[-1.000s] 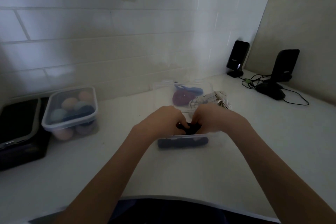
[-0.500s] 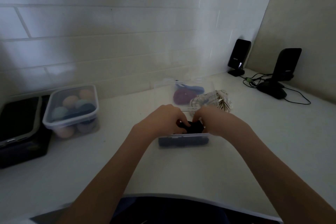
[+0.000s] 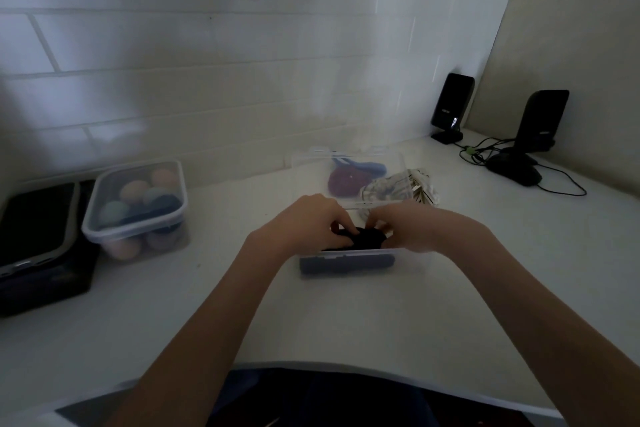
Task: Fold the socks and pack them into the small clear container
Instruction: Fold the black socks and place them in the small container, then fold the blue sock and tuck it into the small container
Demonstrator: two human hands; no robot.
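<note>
Dim white counter point(image 3: 173, 305) under tiled wall. I see left hand point(image 3: 304, 222) and right hand point(image 3: 412, 229) both pinched on dark sock bundle point(image 3: 363, 237), pressing it into small clear container point(image 3: 346, 258) at counter centre. Risk, my read: bundle springs open on release, rides above rim; light container may skid. Sock looks black, soft, bunched. Loose socks point(image 3: 398, 185) wait behind.

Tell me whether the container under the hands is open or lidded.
Open: both hands press a dark sock down past the small clear container's bare rim.
</note>
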